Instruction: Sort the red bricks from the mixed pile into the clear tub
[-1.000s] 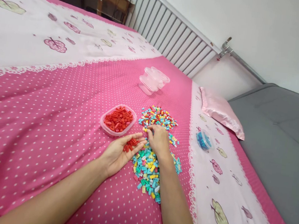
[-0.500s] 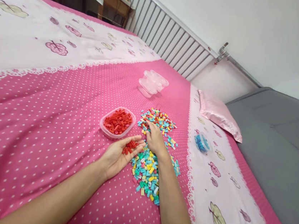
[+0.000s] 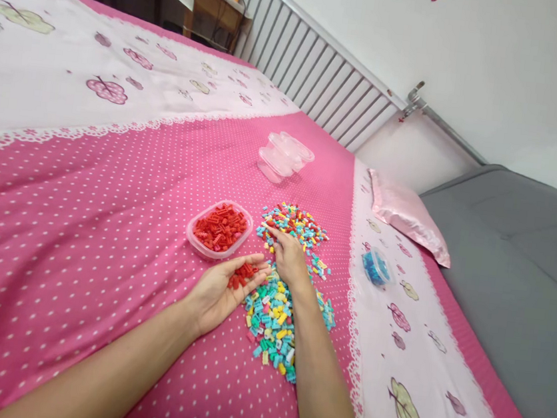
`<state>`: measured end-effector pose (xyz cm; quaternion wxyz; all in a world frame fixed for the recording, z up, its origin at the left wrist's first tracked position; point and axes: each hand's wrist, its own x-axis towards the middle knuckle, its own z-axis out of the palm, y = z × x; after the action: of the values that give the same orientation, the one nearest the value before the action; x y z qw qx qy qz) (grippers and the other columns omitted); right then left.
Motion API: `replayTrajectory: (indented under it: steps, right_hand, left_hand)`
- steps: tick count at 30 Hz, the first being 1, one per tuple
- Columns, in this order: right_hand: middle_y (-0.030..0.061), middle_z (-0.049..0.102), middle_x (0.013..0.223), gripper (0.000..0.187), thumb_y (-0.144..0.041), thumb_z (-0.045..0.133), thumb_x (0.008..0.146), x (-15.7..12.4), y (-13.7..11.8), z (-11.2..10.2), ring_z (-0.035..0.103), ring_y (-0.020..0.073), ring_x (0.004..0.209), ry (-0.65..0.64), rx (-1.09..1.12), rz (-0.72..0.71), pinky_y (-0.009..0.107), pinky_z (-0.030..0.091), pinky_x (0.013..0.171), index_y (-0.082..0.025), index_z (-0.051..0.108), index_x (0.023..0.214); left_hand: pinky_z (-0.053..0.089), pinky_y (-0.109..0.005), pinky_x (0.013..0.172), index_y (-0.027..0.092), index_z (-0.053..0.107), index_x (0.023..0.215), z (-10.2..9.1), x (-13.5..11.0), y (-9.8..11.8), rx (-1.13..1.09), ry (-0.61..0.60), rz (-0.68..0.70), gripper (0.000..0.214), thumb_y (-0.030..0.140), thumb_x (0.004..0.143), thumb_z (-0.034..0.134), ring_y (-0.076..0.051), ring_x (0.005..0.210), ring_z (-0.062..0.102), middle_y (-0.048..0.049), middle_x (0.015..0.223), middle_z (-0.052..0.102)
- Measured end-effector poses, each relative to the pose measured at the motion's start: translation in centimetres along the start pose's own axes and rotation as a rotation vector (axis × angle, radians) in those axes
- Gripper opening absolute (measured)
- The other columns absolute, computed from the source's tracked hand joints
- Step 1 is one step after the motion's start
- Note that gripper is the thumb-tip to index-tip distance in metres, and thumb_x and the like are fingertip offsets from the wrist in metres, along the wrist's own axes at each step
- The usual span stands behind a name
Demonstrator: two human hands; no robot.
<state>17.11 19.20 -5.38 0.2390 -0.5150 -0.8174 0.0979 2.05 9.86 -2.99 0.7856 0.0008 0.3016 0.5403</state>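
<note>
My left hand (image 3: 215, 299) is palm up and cupped, with several small red toy bricks (image 3: 242, 276) lying in the palm and against the fingers. My right hand (image 3: 290, 257) reaches over the far pile of mixed toy bricks (image 3: 301, 225), its index finger stretched out to the pile's left edge; no brick shows in its fingers, and some of them are hidden. Just beyond my left hand stands a clear plastic tub (image 3: 192, 245) full of red bricks (image 3: 221, 227). Under my right forearm spreads a nearer pile of turquoise, yellow and green bricks (image 3: 271, 315), partly covered by it.
Clear empty tubs (image 3: 284, 156) are stacked farther back on the pink dotted bedspread (image 3: 121, 218). To the right sits a small tub with blue bricks (image 3: 376, 267). A pink pillow (image 3: 409, 214) lies by the grey headboard (image 3: 514, 263); a metal rail (image 3: 320, 59) borders the far side.
My right hand has shifted slightly left over the far pile, and its index finger now points out straighter. My left hand stays where it was with the red bricks.
</note>
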Motion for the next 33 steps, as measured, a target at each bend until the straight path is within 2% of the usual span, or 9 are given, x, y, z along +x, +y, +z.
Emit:
replayTrajectory:
  steps: [6, 11, 14, 19, 27, 33]
  right_hand:
    - [0.0053, 0.063, 0.092, 0.031, -0.012, 0.046, 0.076, 0.01, -0.18, -0.15, 0.057, 0.0178, 0.085, 0.041, 0.019, 0.078, 0.033, 0.044, 0.082, -0.021, 0.063, 0.101]
    - [0.0056, 0.061, 0.090, 0.020, -0.014, 0.049, 0.074, -0.02, -0.08, 0.02, 0.056, 0.0181, 0.082, 0.076, 0.015, 0.120, 0.033, 0.045, 0.079, -0.019, 0.061, 0.090]
    - [0.0061, 0.060, 0.091, 0.022, -0.014, 0.049, 0.075, -0.06, -0.18, -0.05, 0.056, 0.0183, 0.083, 0.075, 0.014, 0.126, 0.033, 0.045, 0.080, -0.019, 0.061, 0.092]
    - [0.0055, 0.060, 0.095, 0.036, -0.013, 0.046, 0.077, -0.03, -0.21, -0.15, 0.056, 0.0171, 0.085, 0.024, 0.026, 0.081, 0.033, 0.044, 0.085, -0.023, 0.062, 0.108]
    - [0.0039, 0.060, 0.081, 0.016, -0.018, 0.052, 0.076, -0.07, -0.19, -0.13, 0.055, 0.0157, 0.073, 0.065, 0.020, 0.180, 0.030, 0.045, 0.075, -0.019, 0.066, 0.083]
    - [0.0048, 0.059, 0.083, 0.014, -0.019, 0.049, 0.077, -0.16, -0.32, -0.16, 0.055, 0.0162, 0.073, 0.113, 0.026, 0.184, 0.030, 0.044, 0.075, -0.018, 0.062, 0.080]
  left_hand:
    - [0.054, -0.024, 0.078, 0.007, 0.065, 0.080, 0.12, -0.06, 0.06, 0.004, 0.006, -0.006, 0.021, 0.007, 0.082, 0.044, -0.018, 0.085, 0.064, -0.0127, 0.086, 0.066]
    - [0.054, -0.025, 0.079, 0.005, 0.065, 0.080, -0.07, 0.08, 0.02, 0.011, -0.005, -0.005, 0.022, 0.008, 0.083, 0.044, -0.018, 0.086, 0.064, -0.0139, 0.090, 0.066]
    - [0.053, -0.025, 0.080, 0.004, 0.065, 0.080, -0.09, 0.11, 0.04, 0.007, -0.007, -0.004, 0.022, 0.008, 0.083, 0.043, -0.019, 0.086, 0.063, -0.0144, 0.091, 0.065]
    - [0.053, -0.026, 0.079, 0.003, 0.066, 0.080, 0.02, -0.04, 0.10, 0.003, -0.007, -0.001, 0.022, 0.007, 0.082, 0.044, -0.020, 0.086, 0.063, -0.0143, 0.089, 0.065]
    - [0.053, -0.026, 0.079, 0.003, 0.065, 0.081, 0.00, 0.00, 0.03, 0.003, -0.004, -0.010, 0.023, 0.008, 0.084, 0.042, -0.019, 0.086, 0.063, -0.0151, 0.091, 0.065]
    - [0.054, -0.026, 0.078, 0.002, 0.064, 0.082, -0.05, 0.11, 0.02, -0.013, -0.007, -0.014, 0.024, 0.009, 0.084, 0.042, -0.021, 0.086, 0.064, -0.0150, 0.090, 0.065]
